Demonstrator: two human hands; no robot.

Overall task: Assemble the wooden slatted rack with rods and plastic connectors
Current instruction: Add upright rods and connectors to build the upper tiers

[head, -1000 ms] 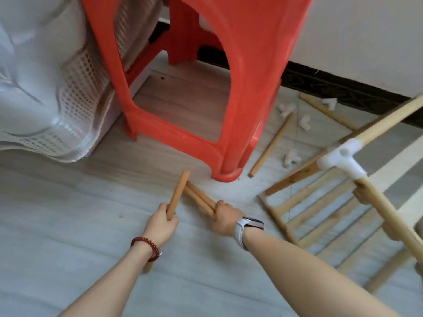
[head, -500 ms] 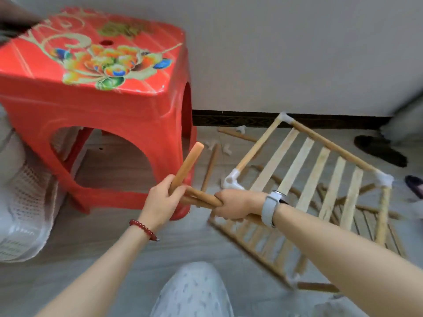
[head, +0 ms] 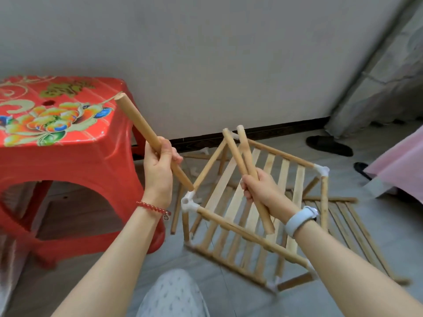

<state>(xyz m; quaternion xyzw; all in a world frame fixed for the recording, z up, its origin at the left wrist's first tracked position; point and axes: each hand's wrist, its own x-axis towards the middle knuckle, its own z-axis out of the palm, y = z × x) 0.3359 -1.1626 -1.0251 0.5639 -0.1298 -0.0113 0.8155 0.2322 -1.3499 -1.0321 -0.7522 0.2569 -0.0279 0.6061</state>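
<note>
My left hand [head: 160, 165] grips one wooden rod [head: 137, 121] that slants up to the left, its lower end close above a white plastic connector [head: 189, 201] on the rack. My right hand [head: 261, 189] holds two wooden rods [head: 240, 154] together, pointing up and slightly left. Below both hands the partly built slatted rack [head: 251, 216] stands on the floor, with rod edges, pale slats and white connectors at its corners [head: 322, 170].
A red plastic stool [head: 68, 161] stands at the left, close to my left arm. A loose slatted panel [head: 352, 225] lies on the floor at the right, with loose rods [head: 176, 211] near the stool. Dark slippers [head: 328, 145] and pink fabric [head: 398, 165] lie far right. My knee [head: 171, 296] is at the bottom.
Both hands have lifted the rods off the floor by the stool and carried them up over the rack. The view has swung up and to the right.
</note>
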